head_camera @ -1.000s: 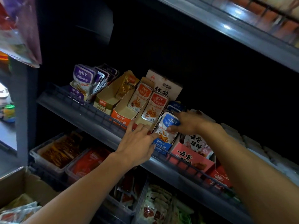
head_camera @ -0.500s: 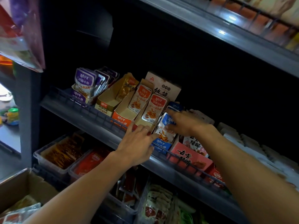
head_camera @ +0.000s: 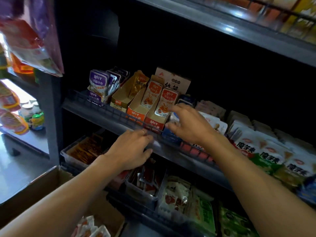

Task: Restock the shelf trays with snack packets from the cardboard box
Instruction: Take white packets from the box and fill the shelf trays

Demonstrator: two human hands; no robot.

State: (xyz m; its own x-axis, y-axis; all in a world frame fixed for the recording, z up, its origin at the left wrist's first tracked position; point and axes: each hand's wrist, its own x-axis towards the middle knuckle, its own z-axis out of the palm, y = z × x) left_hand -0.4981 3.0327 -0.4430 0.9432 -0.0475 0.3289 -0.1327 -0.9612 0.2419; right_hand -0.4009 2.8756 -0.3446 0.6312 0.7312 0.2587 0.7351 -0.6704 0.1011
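Your left hand [head_camera: 131,149] rests with loosely spread fingers on the dark wire-fronted shelf rail [head_camera: 109,113], holding nothing. Your right hand [head_camera: 189,125], fingers spread wide, reaches over the blue snack-packet tray [head_camera: 171,134] beside the red cardboard tray [head_camera: 153,124]. The brown cardboard box [head_camera: 56,189] of packets sits lower left.

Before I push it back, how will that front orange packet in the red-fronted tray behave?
The orange packet leans upright in the red-fronted tray, so a push would probably tip it backward. It looks thin and sealed, likely light and floppy. Its glossy film may be slippery.
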